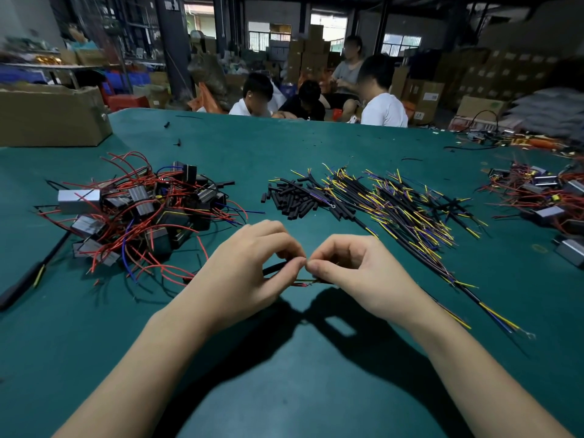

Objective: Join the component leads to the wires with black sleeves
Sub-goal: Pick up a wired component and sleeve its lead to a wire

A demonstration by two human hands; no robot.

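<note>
- Head view: both hands meet over the green table point(316, 374), mid-width, toward its near edge, fingertips nearly touching.
- Left hand point(243, 273): fingers curled, thumb + index pinch a black sleeve point(274, 269) that pokes out toward the left.
- Right hand point(357, 273): fingers curled, thumb + index pinch the other end of the work; exactly what sits under the pads can't be told.
- Between the two pinches, just below the fingertips: short run of thin red lead point(300, 283) w/ a bare twisted bit, held just above the table.
- Far left of the hands: heap of components point(139, 210), boxy grey/black bodies tangled in red leads, a few blue ones.
- Straight beyond the hands, mid table: loose pile of short black sleeves point(290, 200).
- Right of that pile, touching it: spread bundle of wires point(407, 213), black-jacketed w/ yellow + blue ends, fanning toward the right near edge.
- Right edge: second heap of components w/ red leads point(543, 197).
- Left edge, near side: black cable w/ yellow tip point(31, 276) lying diagonal.
- Far left corner: cardboard box point(50, 115) on the table.
- Beyond the far edge: several people point(316, 99) seated, stacked cartons behind them.
</note>
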